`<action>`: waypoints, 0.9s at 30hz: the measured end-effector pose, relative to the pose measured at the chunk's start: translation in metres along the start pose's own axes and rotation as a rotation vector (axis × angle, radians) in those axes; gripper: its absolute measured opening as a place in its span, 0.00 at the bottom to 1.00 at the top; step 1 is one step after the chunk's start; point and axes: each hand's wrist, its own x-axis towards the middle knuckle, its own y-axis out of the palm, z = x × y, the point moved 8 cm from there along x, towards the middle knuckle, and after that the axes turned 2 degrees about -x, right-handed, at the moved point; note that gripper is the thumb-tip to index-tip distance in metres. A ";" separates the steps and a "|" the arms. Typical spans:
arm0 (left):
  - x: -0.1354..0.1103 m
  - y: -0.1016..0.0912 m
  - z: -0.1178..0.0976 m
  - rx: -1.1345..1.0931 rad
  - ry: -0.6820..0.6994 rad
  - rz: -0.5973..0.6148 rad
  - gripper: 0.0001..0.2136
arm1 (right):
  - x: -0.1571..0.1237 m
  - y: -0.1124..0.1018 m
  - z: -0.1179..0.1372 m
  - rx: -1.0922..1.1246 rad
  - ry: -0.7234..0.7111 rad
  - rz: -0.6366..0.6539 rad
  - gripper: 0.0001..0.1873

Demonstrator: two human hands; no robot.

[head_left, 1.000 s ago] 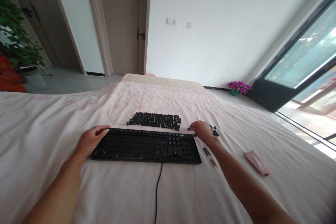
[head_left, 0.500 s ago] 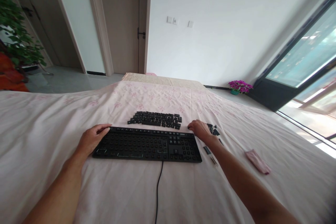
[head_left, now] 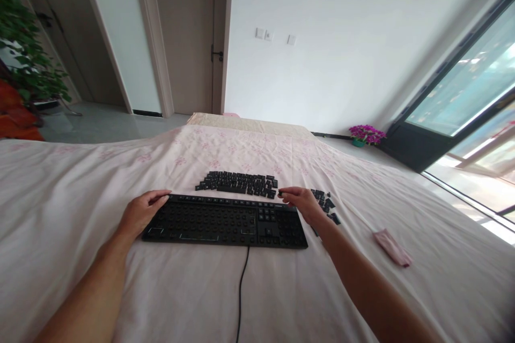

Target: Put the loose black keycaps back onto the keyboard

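Note:
A black keyboard (head_left: 209, 220) lies flat on the cloth, most of its main keys off and the key posts bare. My left hand (head_left: 142, 210) grips its top left corner, thumb and fingers at the edge. Above the keyboard's top right corner, my right hand (head_left: 301, 202) pinches a small black keycap (head_left: 280, 193) between thumb and fingertips. Rows of loose keycaps (head_left: 237, 182) lie just beyond the keyboard, left of that hand. More scattered keycaps (head_left: 328, 203) are to the right of it, partly hidden by my wrist.
A pale pink floral cloth (head_left: 193, 289) covers the surface. The keyboard's cable (head_left: 241, 284) runs toward me. A pink cloth pouch (head_left: 392, 246) lies to the right. Farther off are a door (head_left: 183, 37), a wall and a pot of purple flowers (head_left: 367, 134).
My right hand has moved slightly left, toward the rows of keycaps, and a keycap now shows in its fingertips. My left hand and the keyboard have stayed in place.

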 end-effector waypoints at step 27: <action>-0.002 0.000 -0.001 -0.010 -0.015 -0.004 0.20 | -0.121 0.079 0.051 -0.663 -0.550 0.045 0.11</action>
